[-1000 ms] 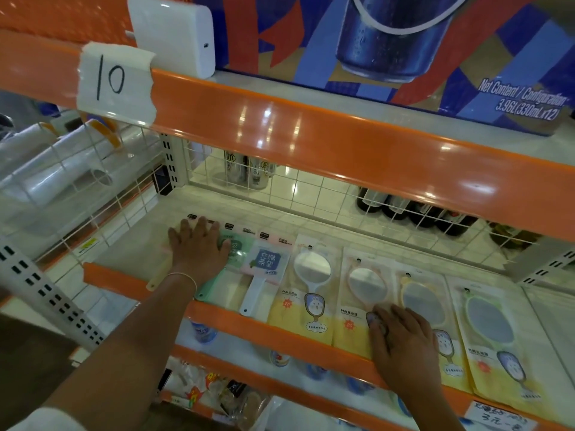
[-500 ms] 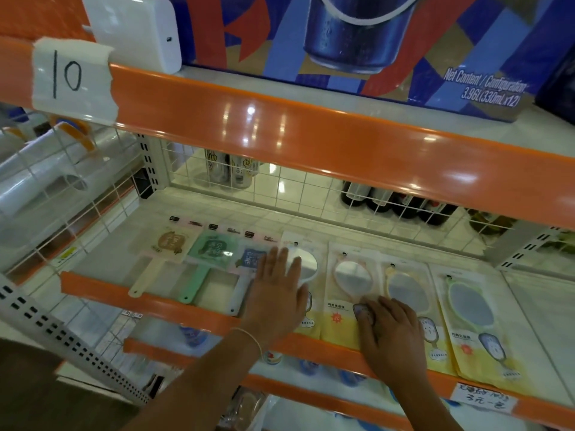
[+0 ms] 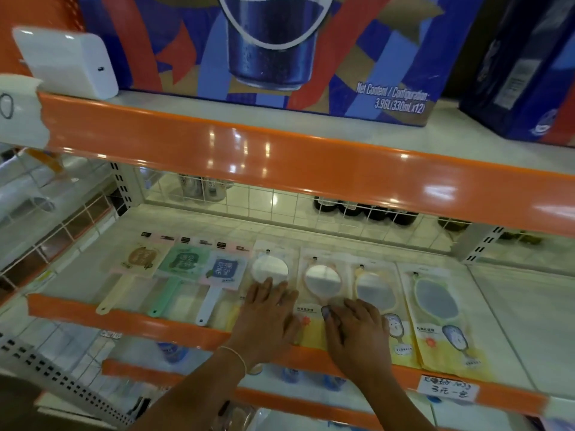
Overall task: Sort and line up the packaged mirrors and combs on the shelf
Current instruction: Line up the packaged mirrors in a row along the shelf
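While both hands lie flat on the glossy packets, seven packaged items sit side by side along the pale, marble-patterned shelf (image 3: 513, 306), just behind its shiny orange front lip (image 3: 124, 318). The left hand (image 3: 267, 318) presses with straight, spread fingers on the white round mirror packet (image 3: 270, 269), covering its lower half. The right hand (image 3: 357, 331) rests palm down, fingers relaxed, across the bottom of the pink-rimmed mirror packet (image 3: 322, 279), and reaches toward the yellow-rimmed mirror packet (image 3: 375, 289) just beside it. Farthest right, the green-rimmed mirror packet (image 3: 435, 301) shows an oval glass over a yellow printed card, all under clear crinkled film. On the left stand three paddle-shaped pieces with square heads and slim plastic handles: the cream paddle (image 3: 140, 259), the mint paddle (image 3: 183, 262) and the white-handled blue paddle (image 3: 224, 270); whether they are combs or mirrors I cannot tell. A thin bracelet (image 3: 233, 356) circles the left wrist. A white wire grid (image 3: 280, 203) backs the shelf. Above, a smooth cardboard drinks carton (image 3: 280, 48) sits beside a rounded white box (image 3: 67, 62).
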